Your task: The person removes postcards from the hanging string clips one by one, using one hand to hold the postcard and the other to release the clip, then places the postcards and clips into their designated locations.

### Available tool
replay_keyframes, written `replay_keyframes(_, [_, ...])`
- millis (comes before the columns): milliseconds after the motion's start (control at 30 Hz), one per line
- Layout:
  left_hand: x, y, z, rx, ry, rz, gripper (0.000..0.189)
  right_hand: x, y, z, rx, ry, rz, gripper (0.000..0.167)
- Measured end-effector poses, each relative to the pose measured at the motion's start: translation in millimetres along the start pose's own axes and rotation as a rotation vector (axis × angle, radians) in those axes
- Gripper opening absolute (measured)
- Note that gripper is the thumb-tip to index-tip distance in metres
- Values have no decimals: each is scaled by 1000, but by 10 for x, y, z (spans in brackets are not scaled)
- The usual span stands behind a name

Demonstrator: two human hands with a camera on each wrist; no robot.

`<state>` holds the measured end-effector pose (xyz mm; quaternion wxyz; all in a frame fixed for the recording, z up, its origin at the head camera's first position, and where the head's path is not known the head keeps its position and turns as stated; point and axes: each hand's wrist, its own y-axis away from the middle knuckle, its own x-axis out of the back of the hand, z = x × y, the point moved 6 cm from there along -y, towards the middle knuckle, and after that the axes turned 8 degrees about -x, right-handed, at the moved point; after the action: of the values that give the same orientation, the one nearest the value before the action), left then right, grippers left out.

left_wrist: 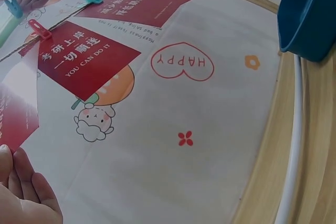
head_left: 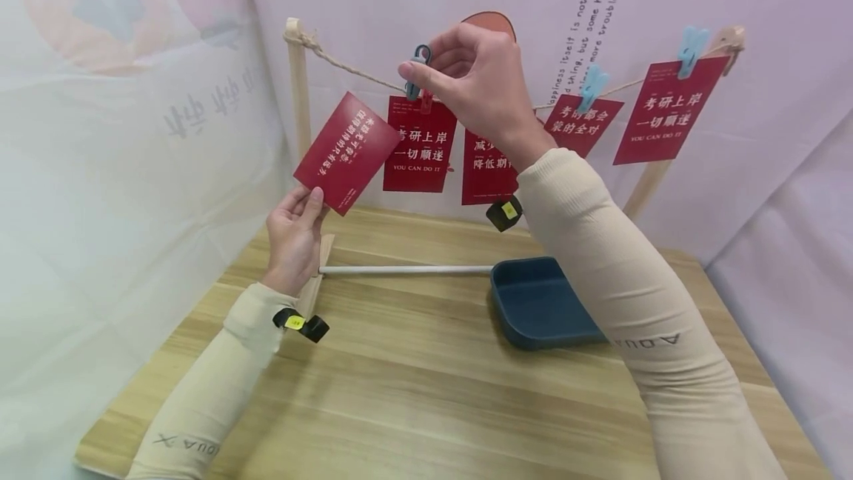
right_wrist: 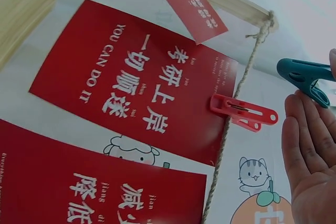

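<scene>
In the head view, the red card [head_left: 346, 154] at ten o'clock is smooth, shiny paper, and the rope [head_left: 353, 70] at eleven looks rough and twisty. The red clothespin [right_wrist: 242, 108] and the teal clothespin [right_wrist: 303, 70] look like smooth plastic. The tabletop [head_left: 400, 384] at six is smooth wood; the blue tray [head_left: 512, 318] at four looks like matt plastic.

"YOU CAN DO IT" runs beneath 考研上岸 一切顺遂 on the leftmost hanging card [head_left: 418, 144] and the rightmost card [head_left: 669, 111]; beside the latter, another card [head_left: 581, 127] reads 考的都会 蒙的全对. The far backdrop [left_wrist: 210, 114] says "HAPPY", the left sleeve [head_left: 196, 398] "AQUA X".
</scene>
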<state>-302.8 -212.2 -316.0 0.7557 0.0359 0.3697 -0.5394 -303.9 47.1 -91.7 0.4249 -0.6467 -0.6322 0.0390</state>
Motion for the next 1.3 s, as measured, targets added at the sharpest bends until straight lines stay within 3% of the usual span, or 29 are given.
replay_keyframes(567, [153, 6, 16, 21, 64, 4, 12, 18, 366, 234, 27, 41, -49, 37])
replay_keyframes(867, [247, 48, 41, 48, 16, -5, 13, 37, 613, 492, 8, 127, -70, 40])
replay_keyframes(1300, [392, 105, 72, 116, -89, -123, 12, 50, 908, 837, -30, 151, -152, 39])
